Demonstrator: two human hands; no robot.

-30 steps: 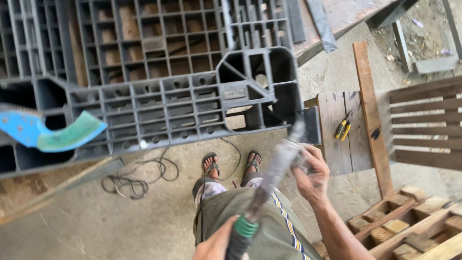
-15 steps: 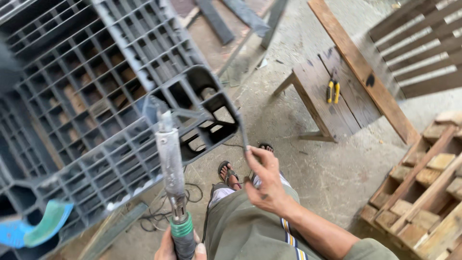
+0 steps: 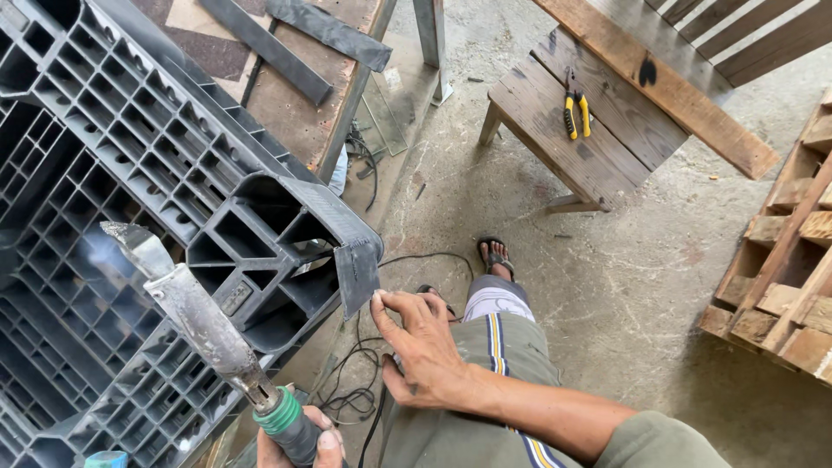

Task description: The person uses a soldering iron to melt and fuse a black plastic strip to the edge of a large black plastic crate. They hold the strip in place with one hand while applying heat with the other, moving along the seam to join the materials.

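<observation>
Clamped around the green-collared handle, the left hand [image 3: 299,438] at the bottom edge holds a heat tool [image 3: 195,316] whose metal barrel slants toward the left of the frame, over a dark plastic pallet [image 3: 130,173]. Right hand [image 3: 425,347], fingers spread and holding nothing, touches the pallet's torn corner flap [image 3: 357,273] at centre. Black cable [image 3: 364,390] lies on the concrete floor [image 3: 624,286]. Yellow-handled pliers [image 3: 576,113] rest on the wooden desk [image 3: 598,139], upper right.
</observation>
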